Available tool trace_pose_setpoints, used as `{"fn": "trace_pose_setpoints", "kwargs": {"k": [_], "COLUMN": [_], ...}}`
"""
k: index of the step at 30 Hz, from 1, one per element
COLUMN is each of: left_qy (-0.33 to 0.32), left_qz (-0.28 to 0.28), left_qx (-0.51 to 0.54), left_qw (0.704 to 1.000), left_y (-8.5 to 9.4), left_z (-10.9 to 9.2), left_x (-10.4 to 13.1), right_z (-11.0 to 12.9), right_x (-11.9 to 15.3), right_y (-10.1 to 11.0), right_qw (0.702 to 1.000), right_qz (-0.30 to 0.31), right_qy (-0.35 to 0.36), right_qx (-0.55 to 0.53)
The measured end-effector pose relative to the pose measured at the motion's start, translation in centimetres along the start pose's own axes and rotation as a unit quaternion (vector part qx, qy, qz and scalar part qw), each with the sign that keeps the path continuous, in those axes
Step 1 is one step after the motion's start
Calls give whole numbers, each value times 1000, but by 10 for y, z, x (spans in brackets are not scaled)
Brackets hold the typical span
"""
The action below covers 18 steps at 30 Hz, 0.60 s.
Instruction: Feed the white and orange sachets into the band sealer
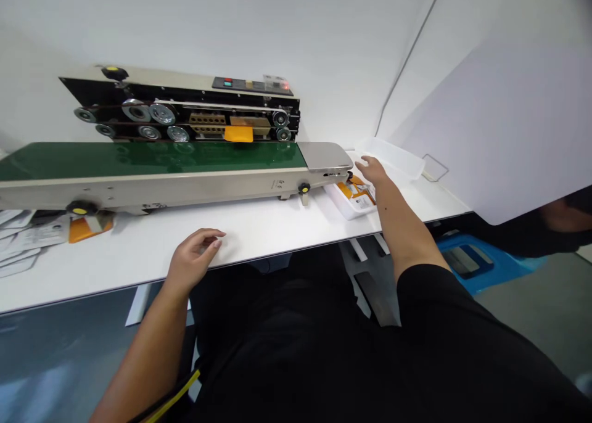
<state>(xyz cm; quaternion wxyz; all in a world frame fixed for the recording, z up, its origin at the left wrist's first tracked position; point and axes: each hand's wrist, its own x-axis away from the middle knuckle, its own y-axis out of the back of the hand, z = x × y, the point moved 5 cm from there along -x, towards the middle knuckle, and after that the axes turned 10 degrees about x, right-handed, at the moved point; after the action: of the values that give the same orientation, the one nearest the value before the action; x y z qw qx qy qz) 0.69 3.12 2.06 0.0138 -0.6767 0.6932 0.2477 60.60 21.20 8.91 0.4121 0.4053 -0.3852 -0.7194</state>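
Over the front part of the white table (259,232), my left hand (197,253) is held with its fingers curved, thumb and fingertips apart, nothing between them. My right hand (371,169) reaches past the right end of the sealing machine, fingers spread and empty, above a white bin (350,210) with orange packets (363,199) in it. An orange packet (239,134) sits in the machine's rollers (208,119), over the green conveyor belt (185,158).
White papers or packets (34,241) and an orange packet (87,229) lie under the belt's left end. A second, translucent bin (393,158) stands at the back right. A blue container (490,262) is on the right, near another person's dark sleeve (513,229).
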Motion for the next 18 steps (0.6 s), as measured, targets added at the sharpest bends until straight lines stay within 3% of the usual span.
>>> {"fn": "trace_pose_setpoints", "kwargs": {"k": [2, 4, 7, 9, 13, 18], "left_qy": [3, 2, 5, 12, 20, 13], "left_qz": [-3, -6, -2, 6, 14, 18], "left_qx": [-7, -13, -19, -23, -34, -53], "left_qw": [1000, 1000, 1000, 1000, 999, 998], "left_y": [0, 0, -1, -1, 0, 0], "left_z": [-2, -4, -8, -10, -11, -12], "left_x": [0, -1, -2, -2, -3, -4], "right_z": [13, 24, 31, 32, 36, 41], "right_x": [4, 10, 23, 31, 40, 39], "right_y": [-7, -18, -33, -37, -39, -41], "right_qw": [998, 991, 965, 950, 934, 930], "right_qz": [15, 86, 215, 265, 321, 333], "right_qy": [49, 77, 41, 1, -33, -5], "right_qx": [-20, -64, -144, -163, -155, -156]}}
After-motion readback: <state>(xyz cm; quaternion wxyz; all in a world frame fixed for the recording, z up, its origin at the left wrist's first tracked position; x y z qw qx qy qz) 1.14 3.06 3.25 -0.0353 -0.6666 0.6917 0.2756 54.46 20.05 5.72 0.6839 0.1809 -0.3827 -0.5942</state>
